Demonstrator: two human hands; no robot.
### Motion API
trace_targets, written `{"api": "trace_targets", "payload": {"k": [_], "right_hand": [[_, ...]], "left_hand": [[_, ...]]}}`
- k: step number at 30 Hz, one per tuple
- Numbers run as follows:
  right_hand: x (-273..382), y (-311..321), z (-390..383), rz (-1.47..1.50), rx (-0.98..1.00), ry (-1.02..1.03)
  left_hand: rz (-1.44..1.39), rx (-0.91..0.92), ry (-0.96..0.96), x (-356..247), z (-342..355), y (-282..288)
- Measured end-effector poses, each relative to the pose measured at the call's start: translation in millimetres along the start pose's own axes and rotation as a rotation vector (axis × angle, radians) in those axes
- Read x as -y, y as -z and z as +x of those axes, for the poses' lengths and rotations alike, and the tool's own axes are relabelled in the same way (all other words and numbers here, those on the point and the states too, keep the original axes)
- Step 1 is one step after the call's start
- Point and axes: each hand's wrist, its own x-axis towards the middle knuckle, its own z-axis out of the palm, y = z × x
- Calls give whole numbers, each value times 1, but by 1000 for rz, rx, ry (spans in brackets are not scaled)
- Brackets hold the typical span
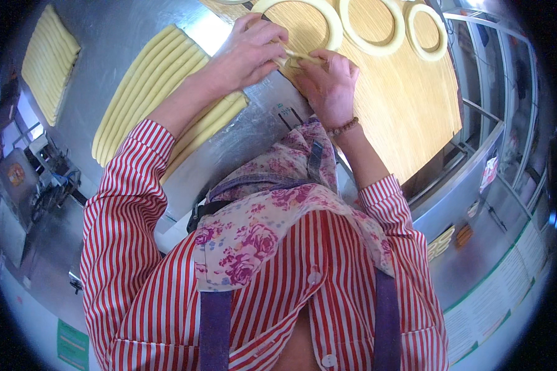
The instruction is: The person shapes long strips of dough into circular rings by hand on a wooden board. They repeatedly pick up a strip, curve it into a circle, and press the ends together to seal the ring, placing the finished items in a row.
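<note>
My left hand (250,52) and my right hand (329,83) are close together at the near-left edge of a wooden board (396,111), both with curled fingers on a piece of pale dough (291,58). The ends of that dough are partly hidden by my fingers. Just beyond lie pale dough rings (371,49) on the board. Beside and under my left forearm, long dough ropes (142,93) lie side by side on a steel table (105,43). A beaded bracelet circles my right wrist.
At the far left is another batch of dough ropes (49,68), with metal machinery (34,173) below it. Along the right are metal shelving frames (507,111) and a lower steel surface with small dough pieces (440,241). My floral apron hangs against the table's near edge.
</note>
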Motion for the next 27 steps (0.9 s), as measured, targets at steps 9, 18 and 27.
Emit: {"api": "trace_targets", "payload": {"k": [9, 18, 27], "right_hand": [[-15, -21, 6, 31, -44, -67], [-3, -26, 18, 1, -89, -80], [6, -28, 28, -88, -49, -32]], "left_hand": [[38, -21, -8, 14, 10, -17], [-20, -125, 60, 8, 11, -23], [-2, -172, 66, 5, 15, -17]]}}
